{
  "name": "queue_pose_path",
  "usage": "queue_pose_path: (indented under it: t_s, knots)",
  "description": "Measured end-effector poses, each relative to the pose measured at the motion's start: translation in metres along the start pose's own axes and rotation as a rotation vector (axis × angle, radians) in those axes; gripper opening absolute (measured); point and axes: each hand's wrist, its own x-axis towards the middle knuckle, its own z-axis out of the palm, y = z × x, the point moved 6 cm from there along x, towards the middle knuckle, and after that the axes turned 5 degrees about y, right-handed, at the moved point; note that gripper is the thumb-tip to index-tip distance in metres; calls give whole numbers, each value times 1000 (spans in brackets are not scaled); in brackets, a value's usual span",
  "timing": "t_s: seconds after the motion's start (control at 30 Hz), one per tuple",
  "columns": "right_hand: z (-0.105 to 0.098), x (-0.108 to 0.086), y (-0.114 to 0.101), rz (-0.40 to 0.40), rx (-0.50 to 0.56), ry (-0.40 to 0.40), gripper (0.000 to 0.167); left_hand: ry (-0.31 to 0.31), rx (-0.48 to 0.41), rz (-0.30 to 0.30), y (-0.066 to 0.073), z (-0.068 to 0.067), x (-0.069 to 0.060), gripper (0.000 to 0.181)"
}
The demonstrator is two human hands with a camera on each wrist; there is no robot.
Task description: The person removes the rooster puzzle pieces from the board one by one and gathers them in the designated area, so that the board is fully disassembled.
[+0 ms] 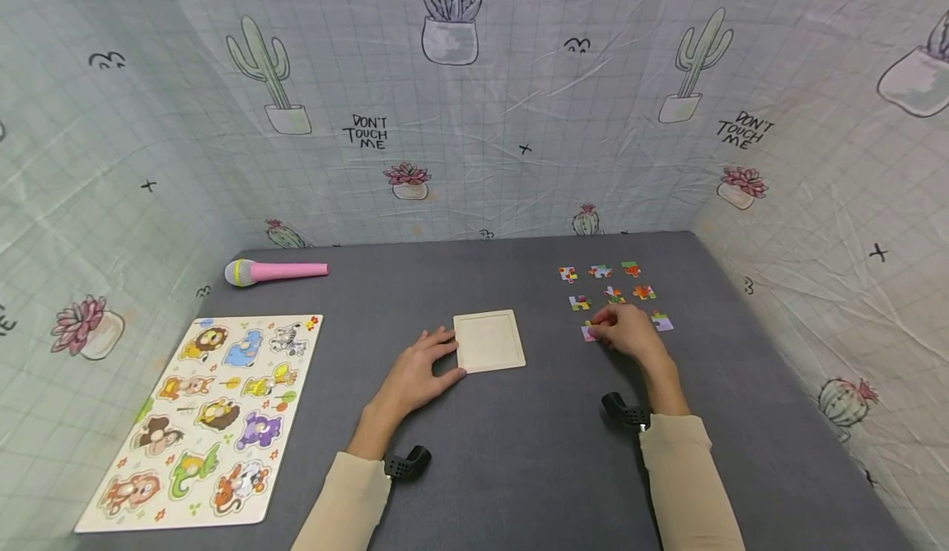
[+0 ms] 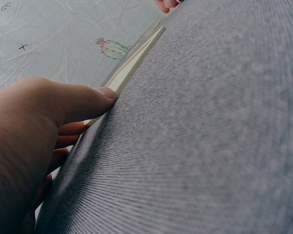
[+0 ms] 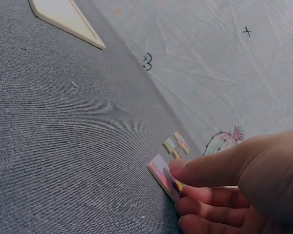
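Note:
A small square wooden puzzle tray [image 1: 489, 342] with a raised rim lies flat on the dark table. My left hand [image 1: 417, 376] touches its left edge with thumb and fingertips, the fingers spread and fairly straight; the left wrist view shows the thumb [image 2: 95, 97] against the tray's side. To the right, my right hand [image 1: 630, 333] pinches a pink and lilac jigsaw piece [image 3: 160, 169] at the front left of a group of pieces. That piece appears to be low at the table surface. My right fingers partly hide the pieces around them.
Several colourful jigsaw pieces [image 1: 643, 292] lie in loose rows beyond and beside my right hand. At left lies a large animal puzzle board [image 1: 222, 382], with a pink toy microphone [image 1: 285, 272] behind it. A printed cloth [image 1: 489, 180] walls the table's back and sides.

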Motion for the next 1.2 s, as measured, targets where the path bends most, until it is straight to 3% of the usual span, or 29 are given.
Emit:
queue_pose_path:
  t_s: [0.3, 0.6, 0.93, 1.2]
  knots:
    - [-6, -1, -3, -3, 8, 57, 26, -8, 11, 18, 3, -1, 2, 52]
    - [-14, -5, -22, -81, -10, 172, 28, -37, 23, -19, 7, -9, 3, 51]
    - [-14, -18, -66, -216, 53, 294, 26, 99, 56, -45, 15, -50, 7, 51]
    - [-4, -29, -105, -341, 69, 390, 33, 253, 137, -36, 22, -78, 8, 56]
